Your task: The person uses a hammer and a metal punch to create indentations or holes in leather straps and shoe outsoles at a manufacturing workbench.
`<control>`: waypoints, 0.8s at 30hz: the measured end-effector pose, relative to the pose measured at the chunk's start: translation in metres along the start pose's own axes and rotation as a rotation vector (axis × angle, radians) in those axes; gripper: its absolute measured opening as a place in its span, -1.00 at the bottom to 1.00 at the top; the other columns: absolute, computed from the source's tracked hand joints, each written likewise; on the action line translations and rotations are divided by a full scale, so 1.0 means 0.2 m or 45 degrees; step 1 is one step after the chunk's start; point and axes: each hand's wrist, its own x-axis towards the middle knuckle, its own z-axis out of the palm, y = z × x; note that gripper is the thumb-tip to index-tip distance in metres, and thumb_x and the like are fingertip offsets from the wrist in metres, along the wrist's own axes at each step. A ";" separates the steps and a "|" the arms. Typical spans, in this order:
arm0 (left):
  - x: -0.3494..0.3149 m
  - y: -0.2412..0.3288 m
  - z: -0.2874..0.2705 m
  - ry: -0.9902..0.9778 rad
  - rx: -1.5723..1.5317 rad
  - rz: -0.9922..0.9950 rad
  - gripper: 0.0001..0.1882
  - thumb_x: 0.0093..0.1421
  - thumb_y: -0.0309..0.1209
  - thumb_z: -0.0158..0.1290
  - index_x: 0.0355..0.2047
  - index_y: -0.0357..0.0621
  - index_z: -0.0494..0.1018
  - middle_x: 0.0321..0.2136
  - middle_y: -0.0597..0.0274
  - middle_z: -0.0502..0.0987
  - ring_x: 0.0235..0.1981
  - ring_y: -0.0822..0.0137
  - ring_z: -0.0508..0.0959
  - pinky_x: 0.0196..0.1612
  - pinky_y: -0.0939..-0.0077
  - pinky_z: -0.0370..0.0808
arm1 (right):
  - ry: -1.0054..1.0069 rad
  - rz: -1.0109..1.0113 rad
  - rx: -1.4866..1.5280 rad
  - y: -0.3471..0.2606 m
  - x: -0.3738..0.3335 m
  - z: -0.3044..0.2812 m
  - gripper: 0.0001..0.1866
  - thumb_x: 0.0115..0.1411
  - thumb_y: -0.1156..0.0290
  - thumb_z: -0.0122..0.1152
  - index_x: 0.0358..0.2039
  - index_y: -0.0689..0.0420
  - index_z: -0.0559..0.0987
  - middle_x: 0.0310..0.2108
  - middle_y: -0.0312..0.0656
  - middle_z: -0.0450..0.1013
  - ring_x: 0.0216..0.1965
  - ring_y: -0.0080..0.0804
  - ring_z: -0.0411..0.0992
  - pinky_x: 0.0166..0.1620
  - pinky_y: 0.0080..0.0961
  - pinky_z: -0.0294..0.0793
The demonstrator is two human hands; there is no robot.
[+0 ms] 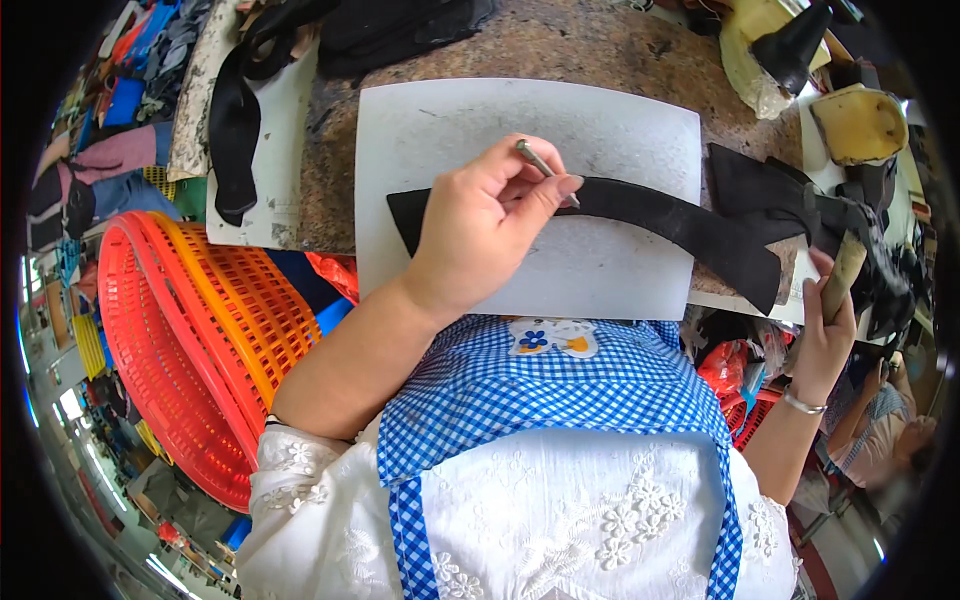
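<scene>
My left hand [475, 225] pinches a slim metal rod [535, 158], held at a slant like a pen. Its lower tip meets a curved black strip of material [665, 222], which lies across a white board [520, 110]. Part of the strip is hidden beneath my left hand. Off to the right, my right hand [828, 325] is closed around a thick pale wooden handle [845, 275], raised beside the board. Whatever is at the far end of that handle blends into dark things behind it. More black pieces [750, 190] lie at the board's right.
The board rests on a speckled brown worktop [560, 45]. Black strips [235, 150] lie at its left, and a yellowish cup [862, 125] and a black cone [790, 48] at the far right. Red and orange plastic baskets [170, 330] stand left. Another person [880, 430] is at the right edge.
</scene>
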 end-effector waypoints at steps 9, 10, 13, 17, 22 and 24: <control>0.02 0.03 0.05 -0.099 0.156 -0.157 -0.90 0.29 -0.50 -0.01 -0.21 -0.26 0.38 -0.32 0.23 0.56 -0.25 0.48 0.57 -0.20 0.66 0.51 | -0.561 -0.442 0.221 -0.13 -0.12 0.23 -0.74 -0.11 0.66 0.12 -0.31 0.31 0.51 -0.30 -0.07 0.48 -0.40 -0.25 0.50 -0.33 -0.53 0.48; 0.02 0.02 0.05 -0.109 0.189 -0.163 -0.90 0.29 -0.51 -0.02 -0.21 -0.27 0.38 -0.32 0.21 0.56 -0.25 0.46 0.57 -0.18 0.64 0.52 | -0.521 -0.548 0.115 -0.13 -0.10 0.26 -0.69 -0.25 0.67 0.15 -0.36 0.30 0.53 -0.32 -0.03 0.47 -0.38 -0.12 0.52 -0.31 -0.46 0.49; 0.02 0.01 0.04 -0.111 0.135 -0.166 -0.91 0.29 -0.53 -0.03 -0.21 -0.27 0.38 -0.31 0.18 0.56 -0.23 0.45 0.57 -0.16 0.62 0.52 | -0.651 -0.427 0.079 -0.11 -0.09 0.29 -0.78 -0.13 0.67 0.18 -0.37 0.28 0.56 -0.36 -0.07 0.51 -0.40 -0.15 0.53 -0.32 -0.45 0.49; 0.02 0.01 0.03 -0.135 0.143 -0.140 -0.90 0.29 -0.55 -0.03 -0.20 -0.28 0.38 -0.29 0.17 0.56 -0.21 0.42 0.57 -0.14 0.61 0.53 | -0.564 -0.380 0.162 -0.11 -0.09 0.29 -0.87 0.05 0.60 0.22 -0.34 0.22 0.61 -0.40 -0.08 0.56 -0.41 -0.16 0.54 -0.34 -0.47 0.48; 0.01 0.04 0.04 -0.127 0.407 0.044 -0.91 0.22 -0.56 0.05 -0.25 -0.26 0.44 -0.38 0.21 0.59 -0.33 0.47 0.60 -0.29 0.64 0.54 | -0.569 -0.475 0.115 -0.14 -0.08 0.28 -0.89 0.09 0.59 0.23 -0.33 0.21 0.61 -0.39 -0.08 0.56 -0.41 -0.22 0.55 -0.35 -0.48 0.48; 0.01 0.06 0.05 -0.132 0.568 0.116 -0.91 0.19 -0.56 0.08 -0.28 -0.25 0.44 -0.41 0.21 0.59 -0.38 0.45 0.60 -0.35 0.64 0.52 | -0.543 -0.465 0.062 -0.16 -0.08 0.26 -0.88 0.06 0.59 0.25 -0.34 0.23 0.61 -0.43 -0.07 0.55 -0.43 -0.23 0.54 -0.35 -0.52 0.47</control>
